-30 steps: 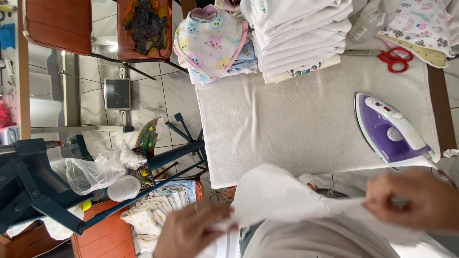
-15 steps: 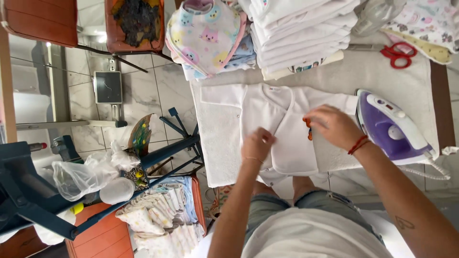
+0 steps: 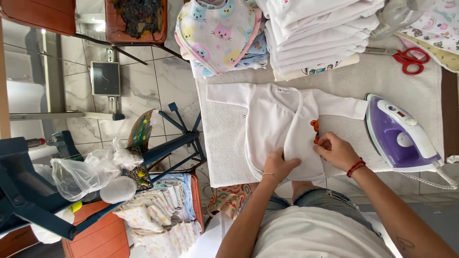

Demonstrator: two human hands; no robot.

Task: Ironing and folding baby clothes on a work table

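Note:
A small white wrap-front baby shirt (image 3: 275, 114) lies spread flat, sleeves out, on the padded ironing surface (image 3: 224, 143). My left hand (image 3: 278, 165) presses flat on its lower hem. My right hand (image 3: 334, 150) rests on the shirt's right front, fingers curled at the fabric edge beside a small orange figure (image 3: 314, 127) on the cloth. A purple and white iron (image 3: 399, 136) stands just right of my right hand, not touched.
A tall stack of folded white garments (image 3: 320, 33) and patterned bibs (image 3: 217, 33) sit at the far edge. Red scissors (image 3: 409, 59) lie at the back right. On the floor at left are a bin of folded cloths (image 3: 158, 212), a plastic bag (image 3: 86, 174) and chairs.
The shirt was held up in both hands, then laid on the surface. Both hands have moved from its upper part down to its hem and right front.

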